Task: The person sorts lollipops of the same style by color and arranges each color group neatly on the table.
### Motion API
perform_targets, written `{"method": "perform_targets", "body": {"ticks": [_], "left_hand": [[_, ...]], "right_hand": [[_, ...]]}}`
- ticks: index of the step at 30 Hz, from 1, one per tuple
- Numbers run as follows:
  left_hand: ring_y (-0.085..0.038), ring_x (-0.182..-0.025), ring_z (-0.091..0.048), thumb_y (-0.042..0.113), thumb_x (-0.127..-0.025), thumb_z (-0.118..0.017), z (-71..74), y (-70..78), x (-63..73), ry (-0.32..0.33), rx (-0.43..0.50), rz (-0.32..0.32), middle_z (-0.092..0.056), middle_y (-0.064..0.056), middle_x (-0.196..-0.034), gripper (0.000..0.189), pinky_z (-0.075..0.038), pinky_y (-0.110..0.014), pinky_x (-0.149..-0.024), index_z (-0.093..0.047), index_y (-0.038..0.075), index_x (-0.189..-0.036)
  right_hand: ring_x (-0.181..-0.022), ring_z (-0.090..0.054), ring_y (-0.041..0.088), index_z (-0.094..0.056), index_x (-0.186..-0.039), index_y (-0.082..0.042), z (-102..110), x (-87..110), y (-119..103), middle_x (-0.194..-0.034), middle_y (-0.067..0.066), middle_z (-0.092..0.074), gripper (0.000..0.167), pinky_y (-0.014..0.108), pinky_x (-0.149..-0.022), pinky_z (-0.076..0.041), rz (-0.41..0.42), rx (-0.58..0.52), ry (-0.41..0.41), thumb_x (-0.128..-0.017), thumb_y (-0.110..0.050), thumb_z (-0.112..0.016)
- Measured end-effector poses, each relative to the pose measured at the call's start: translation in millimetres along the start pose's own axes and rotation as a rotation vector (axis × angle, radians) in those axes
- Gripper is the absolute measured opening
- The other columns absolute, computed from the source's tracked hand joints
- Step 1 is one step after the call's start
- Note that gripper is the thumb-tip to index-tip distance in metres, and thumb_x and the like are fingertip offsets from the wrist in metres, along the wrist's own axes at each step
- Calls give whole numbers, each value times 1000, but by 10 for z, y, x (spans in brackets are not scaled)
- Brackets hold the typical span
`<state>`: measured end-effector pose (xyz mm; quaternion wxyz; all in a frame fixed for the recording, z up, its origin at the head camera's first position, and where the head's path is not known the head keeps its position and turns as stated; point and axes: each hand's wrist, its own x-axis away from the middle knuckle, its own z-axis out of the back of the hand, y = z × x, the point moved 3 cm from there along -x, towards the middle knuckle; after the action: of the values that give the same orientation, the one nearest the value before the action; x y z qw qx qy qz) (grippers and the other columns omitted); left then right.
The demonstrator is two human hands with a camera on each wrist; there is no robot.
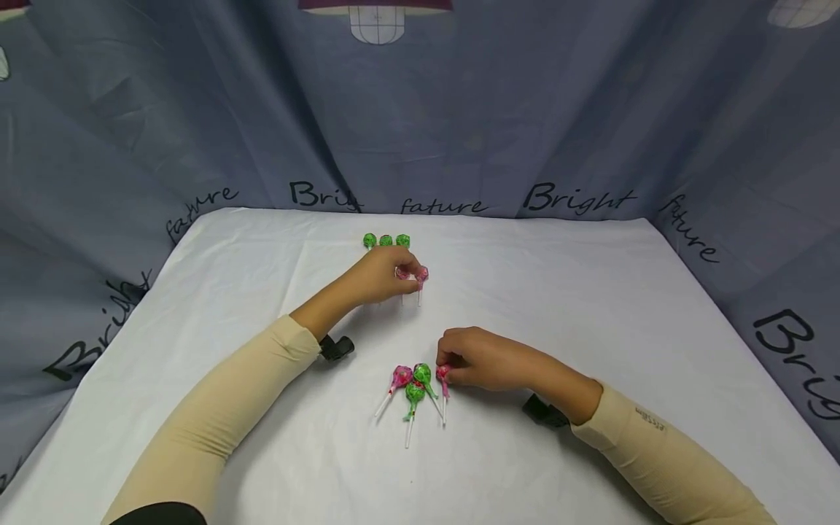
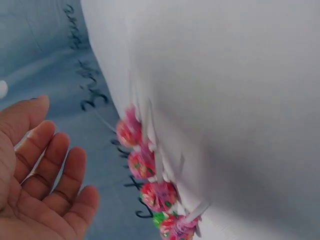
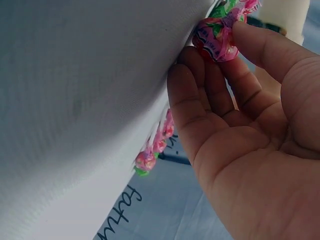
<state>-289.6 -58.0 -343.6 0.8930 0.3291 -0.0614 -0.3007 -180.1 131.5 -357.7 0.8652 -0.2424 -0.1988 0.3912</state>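
My right hand (image 1: 482, 357) pinches a pink-wrapped lollipop (image 1: 442, 372) near the front of the table, thumb on one side and fingertips on the other. Its white stick points toward me. Left of it lie another pink lollipop (image 1: 402, 376) and two green ones (image 1: 415, 392), bunched with their sticks fanned out. Farther back, my left hand (image 1: 383, 275) hovers over a row of pink lollipops (image 1: 423, 274), covering part of it. In the left wrist view the fingers (image 2: 74, 170) are loosely bent, apart from the pink lollipops (image 2: 159, 196), and hold nothing.
Behind the left hand, three green lollipop heads (image 1: 386, 240) stand in a line. A white cloth covers the table (image 1: 558, 292). Grey-blue curtains (image 1: 459, 131) with printed lettering hang around its back and sides. Dark wrist cameras (image 1: 337, 348) sit under both forearms.
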Motion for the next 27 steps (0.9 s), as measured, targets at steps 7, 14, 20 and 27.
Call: {"method": "perform_targets", "body": {"ticks": [7,14,20,27], "left_hand": [[-17,-99,-60,20,-88,-77,-114,143,400,-93,43,-60,-69,-4,-105,24,-50,-36,-87,-72,6,-107],[-10,-84,-61,15,-86,-78,-190,185,792,-291,130,19,-67,2,-94,20,-52,-27,-73,-72,7,-104],[-7,-80,-60,10,-86,-76,-245,224,915,-384,114,-25,-66,8,-90,16,-51,-23,-72,-73,9,-102],[-6,-77,-59,6,-85,-74,-268,277,954,-430,107,-72,-64,10,-86,14,-50,-24,-70,-72,11,-98]], "right_hand": [[-78,-50,9,-64,-90,-18,19,4,0,-85,-9,-54,10,26,-69,-46,-9,1,-2,-92,-13,-72],[-79,-50,10,-64,-90,-18,27,-18,-24,-86,-9,-54,8,27,-70,-46,-6,7,-1,-92,-15,-72],[-78,-50,11,-64,-90,-18,14,-13,-9,-85,-9,-54,9,26,-69,-45,-18,9,1,-92,-15,-72],[-79,-51,12,-64,-88,-19,1,3,-21,-84,-9,-53,10,26,-68,-45,-21,-7,9,-92,-15,-72]]}}
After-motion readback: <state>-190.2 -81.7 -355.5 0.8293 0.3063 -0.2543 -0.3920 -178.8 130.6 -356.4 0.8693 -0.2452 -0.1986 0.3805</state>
